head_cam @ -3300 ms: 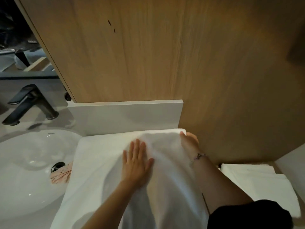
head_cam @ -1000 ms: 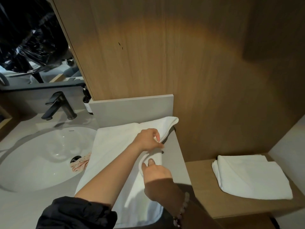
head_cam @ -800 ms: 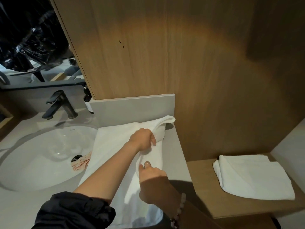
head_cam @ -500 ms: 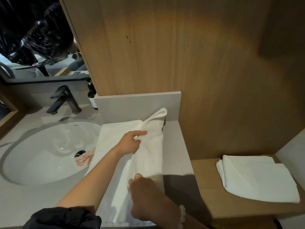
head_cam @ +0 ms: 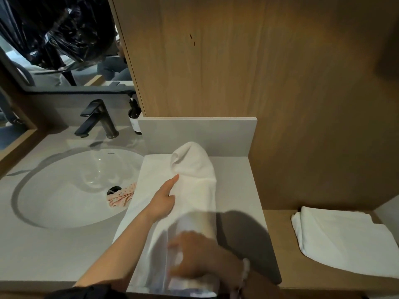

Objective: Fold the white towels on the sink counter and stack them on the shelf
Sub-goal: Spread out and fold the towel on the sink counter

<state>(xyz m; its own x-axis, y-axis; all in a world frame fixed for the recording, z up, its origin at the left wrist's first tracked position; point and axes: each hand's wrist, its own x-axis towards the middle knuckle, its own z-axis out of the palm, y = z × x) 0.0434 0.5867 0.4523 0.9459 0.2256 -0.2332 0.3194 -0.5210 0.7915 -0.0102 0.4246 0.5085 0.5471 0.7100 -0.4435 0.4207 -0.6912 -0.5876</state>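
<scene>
A white towel (head_cam: pixel 198 180) lies on the grey sink counter (head_cam: pixel 234 190), folded lengthwise into a long strip with its far end curled up against the backsplash. My left hand (head_cam: pixel 165 198) holds the folded flap at mid-length, thumb on top and fingers hidden under the cloth. My right hand (head_cam: pixel 194 255), blurred, grips the towel's near end at the counter's front edge. Another folded white towel (head_cam: pixel 345 240) rests on the lower wooden shelf (head_cam: pixel 278 244) at the right.
A white sink basin (head_cam: pixel 71 186) with a pink cloth (head_cam: pixel 121 196) by its drain sits left of the towel. A dark faucet (head_cam: pixel 97 119) and a soap bottle (head_cam: pixel 134 119) stand behind it. A wooden panel (head_cam: pixel 216 61) rises above the grey backsplash (head_cam: pixel 194 134).
Both hands have folded the towel's right side over to the left, narrowing it into a strip. My right hand has slid back toward the near end.
</scene>
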